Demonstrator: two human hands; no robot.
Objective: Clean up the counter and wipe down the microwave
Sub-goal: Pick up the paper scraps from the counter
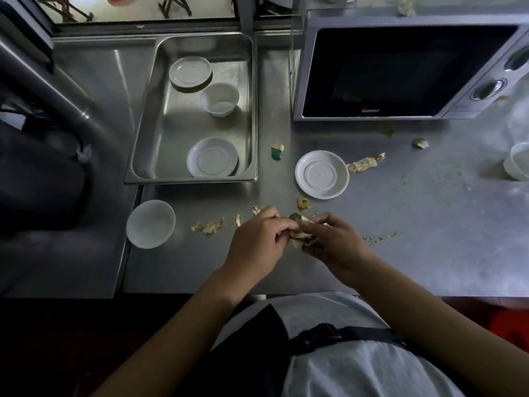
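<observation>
Head view puts us over a steel counter (400,224) strewn with food scraps, and we judge the step in hand to be the gathering of litter, with the wiping not yet begun. Both hands meet near the counter's front edge, just left of its middle: the left hand (257,239) has its fingers curled, the tips pinching a wad of crumpled scraps (300,233), while the right hand (333,242) cups the same wad from the other side with its fingers bent round it. Both forearms come up from the bottom of the frame and converge, wrists a little above the surface (whether the wad touches the steel we cannot tell). More bits lie loose: a small trail of peelings (211,224) just left of the hands, one scrap (303,203) just behind them, a green and tan piece (277,153) farther back, a long twisted wrapper (365,163) touching the rim of a white plate (322,174), and a crumpled bit (420,143) toward the right. The microwave (400,73) stands at the back right corner, door closed, with a scrap on its top. A steel tray (197,110) at the back left holds two plates and a cup, and a white bowl (150,224) sits at the counter's left edge. Next, we think, the wad needs somewhere to go, and the remaining bits need picking up before any cloth comes out.
</observation>
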